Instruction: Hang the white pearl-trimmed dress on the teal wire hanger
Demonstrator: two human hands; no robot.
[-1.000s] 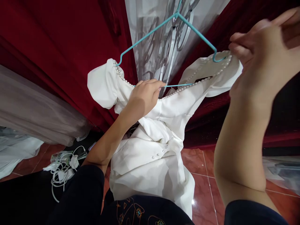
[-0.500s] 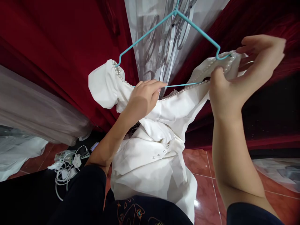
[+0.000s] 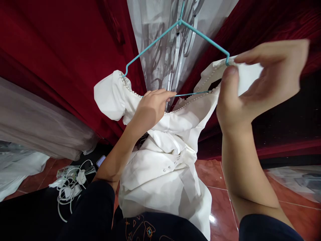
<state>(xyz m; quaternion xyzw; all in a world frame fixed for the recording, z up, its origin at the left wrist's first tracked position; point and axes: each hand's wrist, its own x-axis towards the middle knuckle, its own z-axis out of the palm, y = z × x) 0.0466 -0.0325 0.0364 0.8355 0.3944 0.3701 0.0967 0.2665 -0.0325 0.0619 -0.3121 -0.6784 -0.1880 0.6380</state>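
Note:
A white dress (image 3: pixel 168 184) with puffed sleeves and a pearl-trimmed neckline hangs in front of me on a light blue clothes hanger (image 3: pixel 205 39). My left hand (image 3: pixel 154 105) is closed around the hanger's lower bar at the middle of the neckline. At the hanger's right end, my right hand (image 3: pixel 260 83) pinches the pearl edge of the shoulder between thumb and index finger; it is somewhat blurred. The left puffed sleeve (image 3: pixel 107 95) sits on the hanger's other end. Small round buttons (image 3: pixel 169 167) show on the bodice below my left hand.
Dark red curtains (image 3: pixel 75 50) hang on both sides of a pale drape (image 3: pixel 147 36) with white ornate metalwork. White cables (image 3: pixel 66 192) and a phone (image 3: pixel 100 161) lie on a black surface at lower left. Red tiles (image 3: pixel 213 174) cover the floor.
The hanger's top has shifted slightly left and down. My right hand has moved a little left, its index finger and thumb now closer together at the hanger's right end. My left hand keeps its grip.

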